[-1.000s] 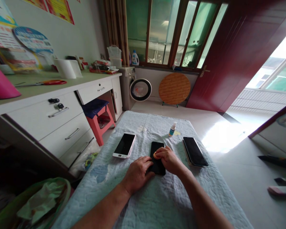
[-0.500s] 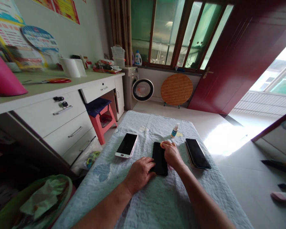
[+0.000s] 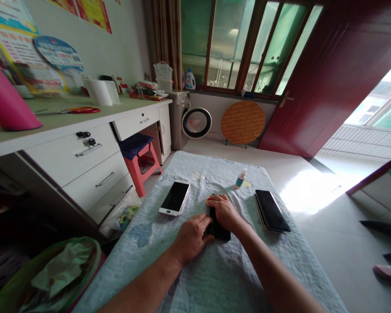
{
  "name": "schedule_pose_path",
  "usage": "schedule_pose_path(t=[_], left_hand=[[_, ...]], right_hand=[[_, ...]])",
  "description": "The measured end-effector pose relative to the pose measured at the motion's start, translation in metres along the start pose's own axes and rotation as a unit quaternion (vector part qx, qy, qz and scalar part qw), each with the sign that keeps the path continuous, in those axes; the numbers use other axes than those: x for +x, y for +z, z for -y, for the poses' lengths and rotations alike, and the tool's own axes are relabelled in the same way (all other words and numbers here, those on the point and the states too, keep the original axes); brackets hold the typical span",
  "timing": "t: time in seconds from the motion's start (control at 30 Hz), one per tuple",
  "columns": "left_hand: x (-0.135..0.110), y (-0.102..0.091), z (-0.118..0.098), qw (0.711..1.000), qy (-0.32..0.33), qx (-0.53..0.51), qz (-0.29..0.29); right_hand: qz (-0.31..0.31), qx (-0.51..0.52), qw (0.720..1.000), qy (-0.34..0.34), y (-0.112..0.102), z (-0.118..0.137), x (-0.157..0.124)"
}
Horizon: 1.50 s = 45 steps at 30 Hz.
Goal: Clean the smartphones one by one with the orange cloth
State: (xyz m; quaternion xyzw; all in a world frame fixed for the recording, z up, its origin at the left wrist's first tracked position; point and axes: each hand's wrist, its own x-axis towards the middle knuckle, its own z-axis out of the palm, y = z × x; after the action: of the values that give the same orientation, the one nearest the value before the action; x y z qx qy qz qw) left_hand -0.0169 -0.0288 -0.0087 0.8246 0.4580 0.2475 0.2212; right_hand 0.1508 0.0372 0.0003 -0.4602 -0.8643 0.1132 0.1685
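So the black smartphone [image 3: 221, 231] is lying flat on a pale-blue quilted cloth [image 3: 211, 169], mostly covered by hands. Left hand [image 3: 192, 237] is loosely open, fingers against its left edge. Right hand [image 3: 226, 211] is pinching a small orange pad [image 3: 209, 201] at the far end. White smartphone [image 3: 175, 198] sits off left, little spray bottle [image 3: 240, 179] beyond to the right.
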Motion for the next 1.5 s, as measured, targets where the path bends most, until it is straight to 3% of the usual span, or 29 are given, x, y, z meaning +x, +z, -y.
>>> schedule_pose_path(t=[0.17,0.33,0.47,0.63,0.8,0.9,1.2,1.5], left_hand=[[-0.002,0.005,0.01,0.998,0.015,-0.011,-0.057],[0.0,0.006,0.015,0.998,0.025,-0.003,-0.049],[0.002,0.003,0.011,0.999,0.016,-0.005,-0.031],[0.002,0.001,0.011,1.0,0.01,-0.001,-0.014],[0.002,0.003,0.013,1.0,0.01,-0.005,-0.019],[0.002,0.003,0.013,1.0,0.008,-0.007,-0.014],[0.003,0.003,0.016,0.999,0.022,-0.024,-0.008],[0.003,-0.001,0.014,0.999,0.024,-0.023,0.01]], right_hand=[[0.037,0.042,0.998,-0.024,-0.008,0.017,-0.025],[0.099,0.045,0.994,-0.031,-0.016,0.035,-0.05],[0.108,0.057,0.992,-0.042,-0.02,0.041,-0.06],[0.065,0.073,0.995,-0.026,-0.017,0.029,-0.055],[-0.021,0.028,0.998,0.053,-0.012,0.001,-0.05],[-0.033,0.009,0.997,0.076,-0.011,-0.005,-0.05],[0.04,0.068,0.997,-0.01,-0.014,0.029,-0.056],[0.094,0.134,0.986,-0.015,-0.034,0.021,-0.067]])
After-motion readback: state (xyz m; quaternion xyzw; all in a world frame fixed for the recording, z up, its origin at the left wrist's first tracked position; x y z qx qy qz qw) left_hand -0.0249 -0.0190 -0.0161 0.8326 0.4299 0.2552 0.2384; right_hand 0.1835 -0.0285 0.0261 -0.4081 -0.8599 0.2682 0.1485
